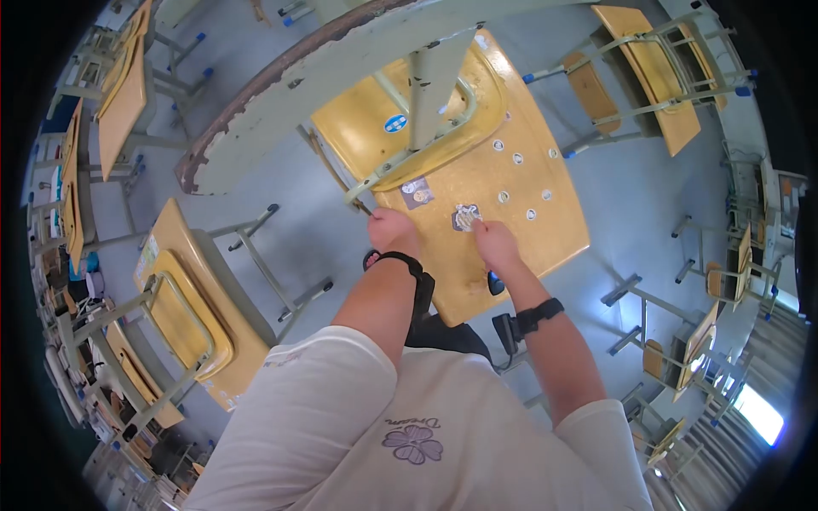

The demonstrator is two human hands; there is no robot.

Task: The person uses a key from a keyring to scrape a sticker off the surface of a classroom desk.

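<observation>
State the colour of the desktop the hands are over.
Golden yellow desktop, seen best in the head view.

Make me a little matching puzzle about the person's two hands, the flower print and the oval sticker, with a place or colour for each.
1. left hand
2. right hand
3. flower print
4. oval sticker

A. blue
B. at a patterned grey sticker
C. purple
D. by the edge of the yellow desktop

Pairs: 1-D, 2-B, 3-C, 4-A
</observation>
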